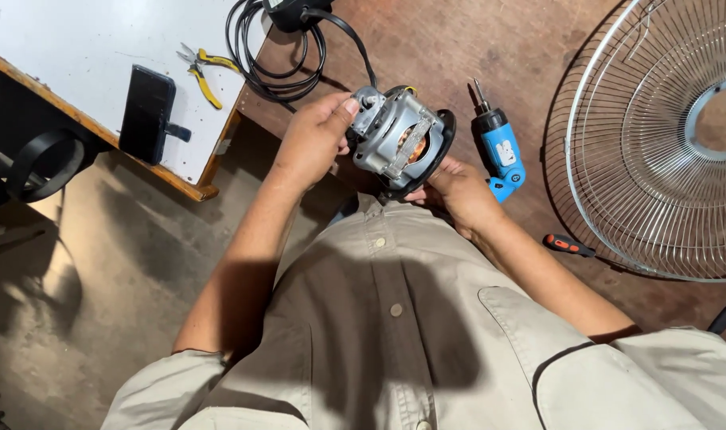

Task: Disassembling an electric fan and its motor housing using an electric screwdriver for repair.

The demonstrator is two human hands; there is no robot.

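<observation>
I hold a fan motor (399, 139) in both hands at the upper middle of the frame, above my lap. My left hand (315, 139) wraps its left side, fingers curled and thumb pressed on the metal housing near the top. My right hand (457, 191) cups it from below and right, fingers closed under the black round rear cover; the copper winding shows between the grey metal brackets.

To the right of the motor, a blue electric screwdriver (498, 147) lies on the brown surface (474, 48), a small orange-handled screwdriver (568, 245) lower right, and the wire fan guard (657, 143) at the far right. Yellow-handled pliers (200, 72) and a black phone (146, 111) lie on the white board (76, 48), upper left, beside a coiled black cable (275, 56).

I judge the motor could slip and drop if either grip loosens, since nothing supports it underneath but my lap.
</observation>
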